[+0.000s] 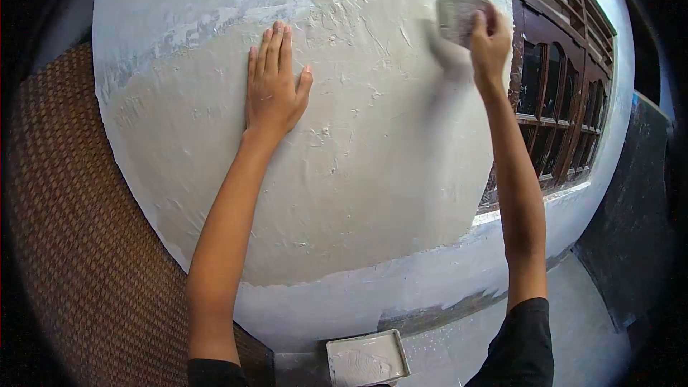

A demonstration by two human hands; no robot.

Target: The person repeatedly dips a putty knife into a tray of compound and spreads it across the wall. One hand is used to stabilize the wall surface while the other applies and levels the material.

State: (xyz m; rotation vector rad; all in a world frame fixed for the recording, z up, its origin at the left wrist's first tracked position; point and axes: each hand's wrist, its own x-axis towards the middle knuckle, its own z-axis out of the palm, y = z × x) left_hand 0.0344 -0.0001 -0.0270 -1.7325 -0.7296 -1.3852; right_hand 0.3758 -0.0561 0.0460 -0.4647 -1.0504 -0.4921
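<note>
My left hand point(276, 93) lies flat against the wall point(344, 201), fingers stretched upward and the thumb out to the side. Held up at the upper right, my right hand point(491, 43) grips a flat grey putty scraper point(456, 18) by its edge, slightly blurred by motion. The scraper is close to the wall, with a shadow falling below and left of it. A wide beige coat of putty, marked with small ridges and lumps, covers the middle of the wall. Whitish, paler surface shows above and below that coat.
On the floor below stands a shallow tray point(404, 362) with beige putty in it. A brown woven panel point(86, 222) borders the wall at left. To the right are a dark wooden window point(548, 93) with bars and a dark board point(631, 208) leaning beyond it.
</note>
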